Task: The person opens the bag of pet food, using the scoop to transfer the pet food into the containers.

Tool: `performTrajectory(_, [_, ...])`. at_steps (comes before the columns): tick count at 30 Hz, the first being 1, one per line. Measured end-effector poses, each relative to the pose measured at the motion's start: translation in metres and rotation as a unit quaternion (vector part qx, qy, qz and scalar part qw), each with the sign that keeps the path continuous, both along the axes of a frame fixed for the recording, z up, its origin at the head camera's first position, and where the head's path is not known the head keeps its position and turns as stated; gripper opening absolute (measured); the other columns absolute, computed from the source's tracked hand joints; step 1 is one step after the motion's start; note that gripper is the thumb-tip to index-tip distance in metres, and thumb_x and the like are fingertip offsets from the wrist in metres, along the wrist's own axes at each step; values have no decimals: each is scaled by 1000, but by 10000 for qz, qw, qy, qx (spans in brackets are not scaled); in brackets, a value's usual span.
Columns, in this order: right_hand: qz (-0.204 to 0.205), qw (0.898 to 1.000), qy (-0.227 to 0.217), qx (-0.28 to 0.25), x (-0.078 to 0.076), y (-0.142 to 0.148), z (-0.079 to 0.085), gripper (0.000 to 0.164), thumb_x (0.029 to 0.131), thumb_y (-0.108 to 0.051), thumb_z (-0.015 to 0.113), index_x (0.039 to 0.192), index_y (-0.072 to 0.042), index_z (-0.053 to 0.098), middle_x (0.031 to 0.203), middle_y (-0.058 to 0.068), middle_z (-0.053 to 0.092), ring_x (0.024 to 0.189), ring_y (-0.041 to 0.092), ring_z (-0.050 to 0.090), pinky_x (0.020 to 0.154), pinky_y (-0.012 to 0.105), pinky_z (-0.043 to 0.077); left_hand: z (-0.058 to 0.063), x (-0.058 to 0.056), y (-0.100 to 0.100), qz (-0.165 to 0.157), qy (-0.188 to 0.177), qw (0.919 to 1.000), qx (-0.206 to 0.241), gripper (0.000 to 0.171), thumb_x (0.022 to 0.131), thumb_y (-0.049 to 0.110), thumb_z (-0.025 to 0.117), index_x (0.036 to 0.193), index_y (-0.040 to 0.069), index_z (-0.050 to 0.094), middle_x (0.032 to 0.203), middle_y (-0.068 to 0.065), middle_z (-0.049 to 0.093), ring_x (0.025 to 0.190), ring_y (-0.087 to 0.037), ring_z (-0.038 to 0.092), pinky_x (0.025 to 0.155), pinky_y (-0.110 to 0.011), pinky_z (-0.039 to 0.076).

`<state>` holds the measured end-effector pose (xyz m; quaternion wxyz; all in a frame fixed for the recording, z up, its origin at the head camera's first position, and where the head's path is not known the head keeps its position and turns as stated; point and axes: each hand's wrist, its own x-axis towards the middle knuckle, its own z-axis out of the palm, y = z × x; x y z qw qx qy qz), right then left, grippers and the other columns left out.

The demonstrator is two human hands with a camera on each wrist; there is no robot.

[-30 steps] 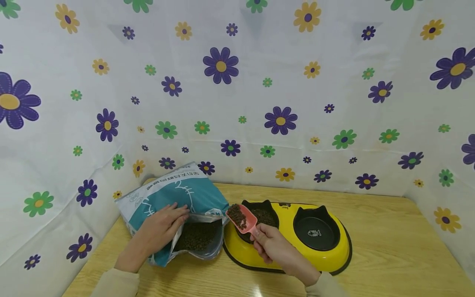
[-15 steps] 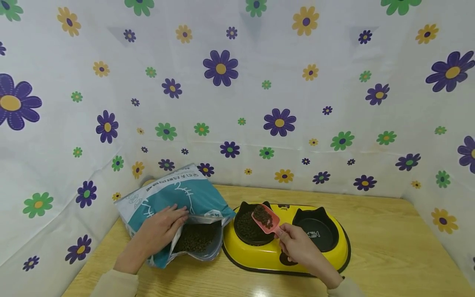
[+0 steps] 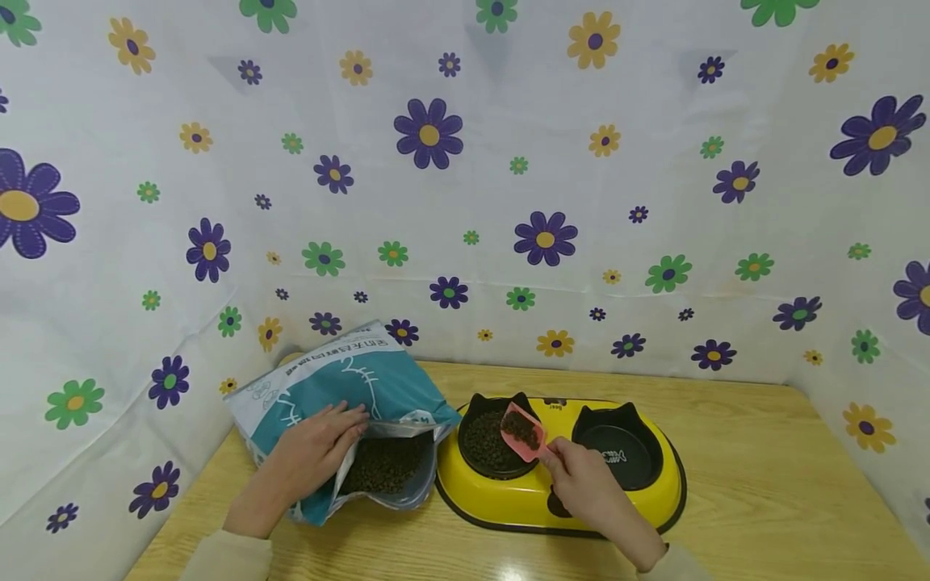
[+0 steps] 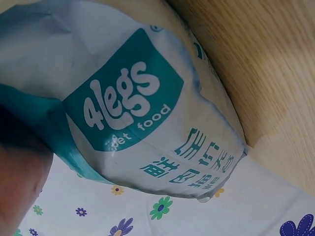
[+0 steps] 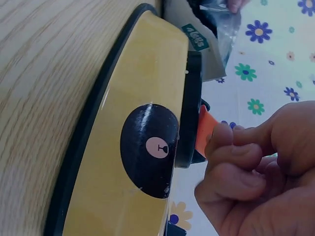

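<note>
Pet-food scoop point(image 3: 526, 450) shifts right across the filled bowl point(image 3: 501, 474)

A second ago the scoop was at the bowl's left edge, by the bag point(image 3: 398, 384); now, loaded with brown pellets point(image 3: 520, 428), it is over the right part. The right grip point(image 3: 587, 482) pinches its handle, the scoop pointing ahead and left of that grip. Beyond and right of it, a second black bowl point(image 3: 626, 466) sits in the same yellow stand point(image 3: 488, 502) on the tabletop point(image 3: 763, 476).

The left grip point(image 3: 317, 446) rests on the bag, fingers extended, close together. Right of those fingers, the bag's mouth gapes, showing more pellets.
</note>
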<state>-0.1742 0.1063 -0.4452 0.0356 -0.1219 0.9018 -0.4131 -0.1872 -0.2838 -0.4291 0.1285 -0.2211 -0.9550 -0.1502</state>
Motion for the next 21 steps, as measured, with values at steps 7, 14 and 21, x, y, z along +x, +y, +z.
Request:
performTrajectory(7, [-200,9933,819,790,4,-4,-3,21,101,-15,63,83,-8,57,59,-4,35,48,7,34,46,17,22,-2,0,0,6,-9,10000,41,30,106,19,56,128,8,72,135,-12,69,129,-42,62,110,-57,48])
performTrajectory(14, [-316,9760,1254,1753,4,-8,-2,15,99,-17,68,88,-8,63,60,-4,40,50,9,36,45,18,23,-4,0,-2,-40,22,10000,0,29,106,18,56,128,8,72,135,-12,70,129,-42,62,111,-56,48])
performTrajectory(21, [-361,9473,1953,2515,5,-11,-5,20,97,-19,70,84,-11,58,60,-4,37,51,9,33,46,18,22,-3,0,-2,-47,14,10000,2,29,106,18,56,128,8,72,135,-12,69,129,-42,62,110,-57,48])
